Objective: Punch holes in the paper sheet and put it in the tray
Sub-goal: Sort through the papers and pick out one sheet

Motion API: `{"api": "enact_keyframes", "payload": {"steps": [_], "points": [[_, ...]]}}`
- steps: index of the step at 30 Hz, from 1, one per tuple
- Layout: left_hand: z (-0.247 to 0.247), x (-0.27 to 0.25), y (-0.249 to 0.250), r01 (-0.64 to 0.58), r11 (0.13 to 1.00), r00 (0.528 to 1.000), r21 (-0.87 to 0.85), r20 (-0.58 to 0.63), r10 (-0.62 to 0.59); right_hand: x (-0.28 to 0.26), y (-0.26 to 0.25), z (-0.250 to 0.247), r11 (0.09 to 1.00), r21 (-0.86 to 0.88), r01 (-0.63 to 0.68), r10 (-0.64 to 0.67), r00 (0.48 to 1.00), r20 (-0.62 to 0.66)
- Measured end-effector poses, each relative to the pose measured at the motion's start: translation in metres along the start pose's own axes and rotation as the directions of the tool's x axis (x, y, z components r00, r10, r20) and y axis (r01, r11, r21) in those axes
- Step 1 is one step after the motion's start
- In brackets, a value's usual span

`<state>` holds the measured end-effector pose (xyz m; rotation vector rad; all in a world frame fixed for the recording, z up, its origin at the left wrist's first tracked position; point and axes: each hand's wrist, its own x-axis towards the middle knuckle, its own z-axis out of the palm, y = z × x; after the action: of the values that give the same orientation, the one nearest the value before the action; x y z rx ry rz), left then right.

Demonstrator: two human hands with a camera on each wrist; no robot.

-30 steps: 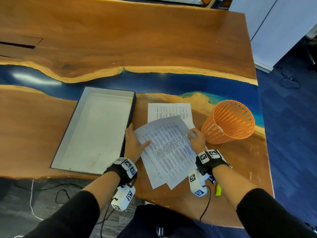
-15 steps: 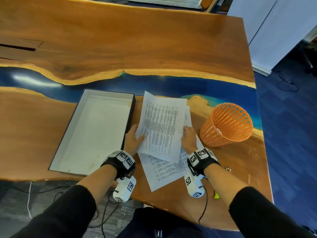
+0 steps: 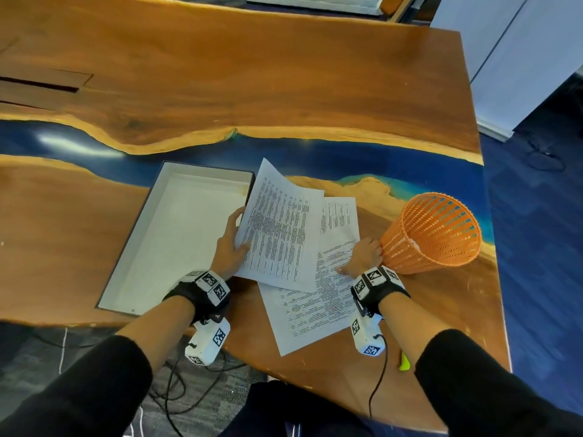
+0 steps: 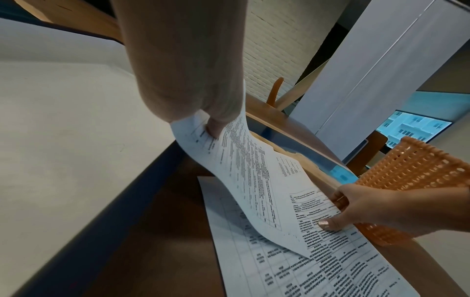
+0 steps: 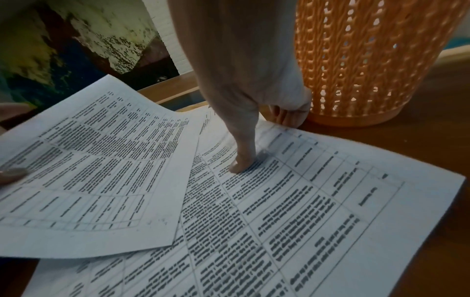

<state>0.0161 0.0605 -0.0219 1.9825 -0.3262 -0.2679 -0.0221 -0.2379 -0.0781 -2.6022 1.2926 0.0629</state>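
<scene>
The paper sheet (image 3: 280,234), pinched at its edge by the left hand (image 3: 228,247), hangs lifted beside the tray (image 3: 176,234) over the papers (image 3: 315,310) the right hand (image 3: 362,257) presses to the bench (image 3: 284,89) with straight fingers, so the one-edge grip could let it sag, crease or slip.

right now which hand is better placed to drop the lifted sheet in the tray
Left. The left hand already pinches the lifted sheet at the edge beside the tray. The right hand is on the far side, thumb pressing the stack.
</scene>
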Motion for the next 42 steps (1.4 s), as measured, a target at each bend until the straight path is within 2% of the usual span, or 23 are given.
{"api": "enact_keyframes", "payload": {"steps": [1, 2, 3, 4, 5, 6, 7, 10, 12, 16, 21, 24, 27, 28, 30, 32, 36, 40, 42], "points": [[0.0, -0.001, 0.006, -0.002, 0.999, 1.0, 0.049, 0.018, 0.001, -0.003, 0.001, -0.002, 0.997, -0.078, 0.012, -0.01, 1.0, 0.024], [0.001, 0.0, 0.004, -0.011, 0.999, 1.0, 0.051, 0.017, 0.011, -0.015, -0.005, -0.021, 0.998, -0.067, -0.015, 0.028, 0.982, 0.186], [0.002, 0.0, 0.008, -0.018, 0.997, 1.0, 0.073, 0.014, 0.017, -0.029, -0.006, -0.042, 0.992, -0.072, -0.107, 0.124, 0.94, 0.319], [0.003, 0.002, 0.005, -0.026, 0.996, 1.0, 0.086, 0.011, 0.025, -0.033, 0.001, -0.039, 0.987, -0.146, -0.073, 0.123, 0.922, 0.366], [0.004, 0.003, 0.006, -0.028, 0.994, 1.0, 0.108, 0.006, 0.028, -0.032, 0.005, -0.037, 0.994, -0.109, 0.006, 0.033, 0.937, 0.348], [0.005, 0.004, 0.005, -0.034, 0.992, 0.999, 0.121, 0.003, 0.034, -0.031, 0.009, -0.04, 0.993, -0.044, 0.111, -0.078, 0.881, 0.466], [0.006, 0.005, 0.005, -0.037, 0.99, 0.999, 0.138, -0.003, 0.037, -0.033, 0.013, -0.046, 0.989, 0.014, 0.146, -0.134, 0.856, 0.5], [0.007, 0.01, 0.004, -0.073, 0.981, 0.996, 0.18, -0.032, 0.08, -0.034, 0.025, -0.049, 0.938, 0.26, 0.231, -0.327, 0.838, 0.436], [0.009, 0.013, 0.007, -0.095, 0.977, 0.991, 0.189, -0.07, 0.11, -0.033, 0.031, -0.051, 0.907, 0.355, 0.225, -0.375, 0.816, 0.441], [0.012, 0.021, 0.011, -0.1, 0.978, 0.983, 0.184, -0.137, 0.126, -0.025, 0.035, -0.07, 0.88, 0.401, 0.254, -0.437, 0.765, 0.473], [0.015, 0.028, 0.01, -0.127, 0.975, 0.98, 0.183, -0.13, 0.152, -0.014, 0.027, -0.094, 0.804, 0.504, 0.315, -0.564, 0.671, 0.481], [0.018, 0.028, 0.01, -0.139, 0.977, 0.98, 0.165, -0.116, 0.159, -0.013, 0.012, -0.109, 0.729, 0.616, 0.299, -0.616, 0.679, 0.4], [0.023, 0.025, 0.011, -0.126, 0.984, 0.985, 0.128, -0.099, 0.139, -0.008, -0.011, -0.118, 0.658, 0.688, 0.307, -0.636, 0.716, 0.289], [0.024, 0.024, 0.014, -0.109, 0.99, 0.989, 0.091, -0.093, 0.117, -0.005, -0.02, -0.121, 0.645, 0.693, 0.32, -0.629, 0.737, 0.245], [0.026, 0.022, 0.021, -0.048, 0.999, 0.994, 0.007, -0.095, 0.048, 0.0, -0.038, -0.128, 0.634, 0.682, 0.364, -0.635, 0.748, 0.191], [0.027, 0.019, 0.028, -0.024, 0.997, 0.997, -0.069, -0.078, 0.018, 0.003, -0.056, -0.137, 0.634, 0.666, 0.393, -0.648, 0.74, 0.18], [0.027, 0.014, 0.034, -0.074, 0.99, 0.997, -0.117, -0.028, 0.071, 0.019, -0.076, -0.138, 0.655, 0.652, 0.383, -0.639, 0.741, 0.207], [0.022, 0.012, 0.035, -0.156, 0.988, 0.987, -0.018, -0.032, 0.156, 0.026, -0.087, -0.143, 0.654, 0.563, 0.506, -0.693, 0.7, 0.175], [0.019, 0.013, 0.034, -0.192, 0.981, 0.981, 0.005, -0.012, 0.193, 0.025, -0.09, -0.146, 0.641, 0.568, 0.516, -0.712, 0.676, 0.19]]}}
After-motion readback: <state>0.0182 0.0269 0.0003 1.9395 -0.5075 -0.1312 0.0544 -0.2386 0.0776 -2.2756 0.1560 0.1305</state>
